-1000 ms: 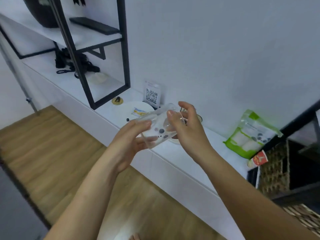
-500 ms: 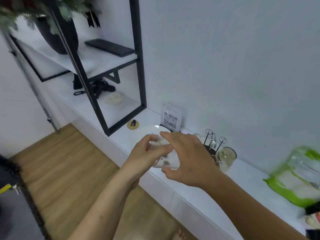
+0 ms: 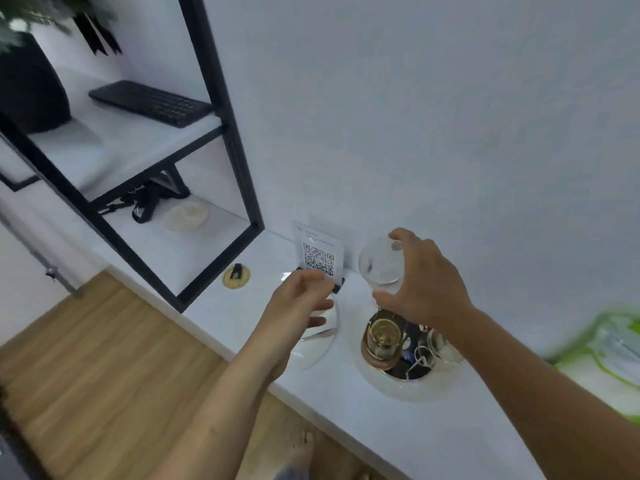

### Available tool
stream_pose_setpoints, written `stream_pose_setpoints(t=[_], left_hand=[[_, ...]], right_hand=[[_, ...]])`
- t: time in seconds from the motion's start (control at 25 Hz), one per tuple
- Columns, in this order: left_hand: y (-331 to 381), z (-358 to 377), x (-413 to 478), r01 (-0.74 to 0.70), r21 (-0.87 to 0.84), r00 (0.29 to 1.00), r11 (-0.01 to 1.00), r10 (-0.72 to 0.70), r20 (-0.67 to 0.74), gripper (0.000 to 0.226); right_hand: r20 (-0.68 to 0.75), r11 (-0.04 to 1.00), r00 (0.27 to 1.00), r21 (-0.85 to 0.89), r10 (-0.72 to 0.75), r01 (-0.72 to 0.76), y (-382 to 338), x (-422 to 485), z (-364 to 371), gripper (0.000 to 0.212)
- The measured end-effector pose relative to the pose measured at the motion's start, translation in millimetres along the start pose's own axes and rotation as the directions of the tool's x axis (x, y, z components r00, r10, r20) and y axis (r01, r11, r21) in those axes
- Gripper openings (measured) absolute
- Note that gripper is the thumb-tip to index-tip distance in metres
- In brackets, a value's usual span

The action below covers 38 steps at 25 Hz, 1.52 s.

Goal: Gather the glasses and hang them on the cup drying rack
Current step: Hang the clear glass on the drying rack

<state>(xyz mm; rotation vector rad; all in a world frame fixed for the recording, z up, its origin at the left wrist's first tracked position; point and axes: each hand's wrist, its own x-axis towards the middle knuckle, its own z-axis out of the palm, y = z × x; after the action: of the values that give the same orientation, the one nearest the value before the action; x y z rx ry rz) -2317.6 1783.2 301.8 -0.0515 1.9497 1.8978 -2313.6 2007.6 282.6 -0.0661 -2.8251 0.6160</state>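
- The worktop (image 3: 346, 403) is a long, smooth white slab against a plain white wall; it looks hard, so in my judgement any glass dropped on it would chip or shatter.
- At about 10 o'clock in the view stands a black metal shelf frame (image 3: 221, 133), square-sectioned and rigid, carrying a flat black keyboard (image 3: 152, 103).
- The right hand (image 3: 426, 285), near the centre, is curled round a clear glass (image 3: 379, 263), thumb on the far side and fingers on the near side, holding it in the air above the rack.
- That glass is rounded, thin-looking and slick; the grip is by fingertips only, so a slip seems the main risk.
- The cup drying rack (image 3: 405, 355), at 5 o'clock from the glass, sits in a round white dish: thin wire prongs with looped tips around a gold-toned centre. Likely trouble: the rim striking a prong, or missing it and toppling the light rack.
- The left hand (image 3: 301, 306), at 9 o'clock from the rack, is half-closed; whether it holds anything I cannot tell, though something clear lies under it.
- A small stiff QR card (image 3: 318, 254) stands upright just behind the left hand and could be knocked over.
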Motion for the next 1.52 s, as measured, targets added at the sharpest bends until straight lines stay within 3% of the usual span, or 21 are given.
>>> stream_pose_setpoints(t=[0.28,0.4,0.64,0.84,1.04,1.2,1.32,1.52], left_hand=[[17,62,106,-0.007,0.176,0.936,0.984,-0.056,0.348,0.030],[11,75,140,0.002,0.224,0.923,0.975,-0.088,0.375,0.042],[-20,79,189,0.064,0.318,0.869,0.946,-0.210,0.448,0.037],[-49,84,211,0.070,0.417,0.829,0.906,-0.286,0.481,0.040],[-69,89,222,0.061,0.481,0.776,0.874,-0.345,0.529,0.052],[-78,98,232,0.051,0.541,0.733,0.839,-0.400,0.551,0.047],[-83,101,232,0.034,0.571,0.712,0.820,-0.421,0.562,0.046],[-81,104,230,-0.016,0.619,0.687,0.785,-0.441,0.577,0.045]], right_hand=[[0.047,0.976,0.982,-0.128,0.182,-0.175,37,33,11,0.094],[0.099,0.950,0.950,-0.135,0.297,-0.283,50,46,21,0.091],[0.215,0.893,0.870,-0.191,0.444,-0.408,75,50,64,0.099],[0.276,0.854,0.812,-0.250,0.514,-0.456,89,54,96,0.083],[0.409,0.783,0.668,-0.359,0.621,-0.508,103,68,117,0.081],[0.496,0.745,0.575,-0.273,0.651,-0.608,118,69,121,0.088],[0.521,0.719,0.558,-0.170,0.646,-0.674,124,62,121,0.094],[0.563,0.720,0.552,-0.116,0.615,-0.684,133,60,110,0.079]])
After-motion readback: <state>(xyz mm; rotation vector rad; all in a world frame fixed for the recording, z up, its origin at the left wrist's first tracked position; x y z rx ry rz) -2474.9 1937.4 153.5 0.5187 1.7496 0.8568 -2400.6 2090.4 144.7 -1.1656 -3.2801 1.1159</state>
